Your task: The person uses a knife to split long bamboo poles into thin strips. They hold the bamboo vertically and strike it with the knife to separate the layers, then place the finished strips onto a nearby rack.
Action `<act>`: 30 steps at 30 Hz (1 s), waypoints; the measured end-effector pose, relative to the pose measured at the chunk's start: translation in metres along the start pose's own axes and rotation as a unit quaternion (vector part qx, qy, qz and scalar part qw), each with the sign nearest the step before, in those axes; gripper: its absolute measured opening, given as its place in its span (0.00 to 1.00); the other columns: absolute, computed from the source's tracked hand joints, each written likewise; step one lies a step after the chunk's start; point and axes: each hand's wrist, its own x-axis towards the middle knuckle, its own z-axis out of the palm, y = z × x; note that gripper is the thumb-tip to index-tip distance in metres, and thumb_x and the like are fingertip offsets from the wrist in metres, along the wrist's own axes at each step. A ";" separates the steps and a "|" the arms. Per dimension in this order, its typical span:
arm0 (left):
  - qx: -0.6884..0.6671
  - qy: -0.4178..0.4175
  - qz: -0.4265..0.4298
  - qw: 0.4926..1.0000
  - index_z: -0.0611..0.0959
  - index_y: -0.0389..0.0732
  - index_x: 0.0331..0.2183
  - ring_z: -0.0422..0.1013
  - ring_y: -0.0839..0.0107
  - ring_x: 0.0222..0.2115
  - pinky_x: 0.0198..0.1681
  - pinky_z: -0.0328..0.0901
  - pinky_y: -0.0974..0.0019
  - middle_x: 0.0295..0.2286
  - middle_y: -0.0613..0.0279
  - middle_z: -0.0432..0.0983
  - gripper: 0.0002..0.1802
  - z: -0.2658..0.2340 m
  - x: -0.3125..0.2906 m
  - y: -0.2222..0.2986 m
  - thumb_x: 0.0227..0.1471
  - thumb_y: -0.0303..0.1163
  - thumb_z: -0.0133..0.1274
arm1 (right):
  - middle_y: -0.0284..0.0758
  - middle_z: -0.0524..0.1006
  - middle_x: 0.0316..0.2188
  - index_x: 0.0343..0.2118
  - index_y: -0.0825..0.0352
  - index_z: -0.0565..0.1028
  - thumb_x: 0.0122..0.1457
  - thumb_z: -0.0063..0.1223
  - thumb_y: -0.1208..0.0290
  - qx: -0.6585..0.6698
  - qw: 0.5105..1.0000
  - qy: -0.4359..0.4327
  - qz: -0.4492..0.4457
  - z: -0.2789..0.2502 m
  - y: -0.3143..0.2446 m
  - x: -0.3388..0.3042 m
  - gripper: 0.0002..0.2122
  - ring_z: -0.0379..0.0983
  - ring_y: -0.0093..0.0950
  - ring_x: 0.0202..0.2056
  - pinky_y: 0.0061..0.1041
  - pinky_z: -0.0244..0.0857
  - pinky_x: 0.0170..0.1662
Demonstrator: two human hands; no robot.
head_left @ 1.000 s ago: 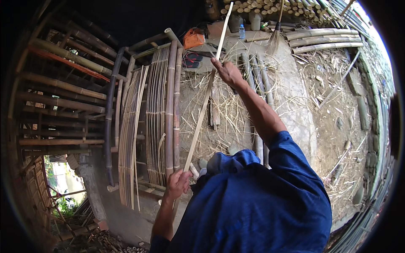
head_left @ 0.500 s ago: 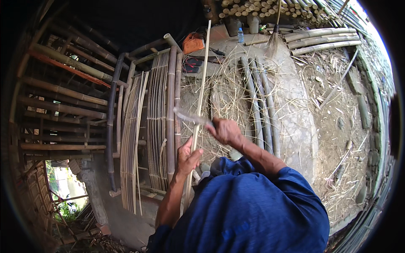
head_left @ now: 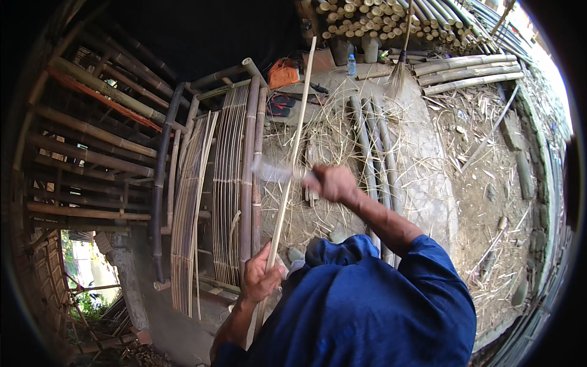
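Note:
A long pale bamboo strip [head_left: 296, 140] runs upright in front of me, tilting slightly right toward its far end. My left hand [head_left: 262, 278] is closed round its lower part, close to my body. My right hand [head_left: 336, 183] grips a knife whose blade [head_left: 272, 172], smeared by motion, points left across the strip at about mid-length. The knife's handle is mostly hidden in my fist. Whether the blade touches the strip I cannot tell.
Left stand bamboo frames [head_left: 249, 147] bearing slatted bamboo panels [head_left: 229, 183]. Dark bamboo poles [head_left: 373, 147] lie on the right amid scattered shavings [head_left: 330, 134]. Farther off are an orange bag [head_left: 282, 73], sandals [head_left: 281, 104], a water bottle [head_left: 351, 65], a broom [head_left: 398, 70] and stacked poles [head_left: 379, 18].
My left hand has moved nearer to my body along with the strip, which leans a little more to the right. My right hand and the knife have shifted slightly right.

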 end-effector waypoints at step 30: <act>0.095 -0.087 0.060 0.990 0.74 0.35 0.55 0.73 0.76 0.23 0.29 0.69 0.71 0.25 0.64 0.75 0.26 0.001 0.173 -0.043 0.65 0.45 0.47 | 0.37 0.78 0.22 0.28 0.71 0.77 0.58 0.53 0.69 0.675 0.695 0.157 0.192 0.004 0.019 0.032 0.09 0.73 0.24 0.21 0.25 0.68 0.25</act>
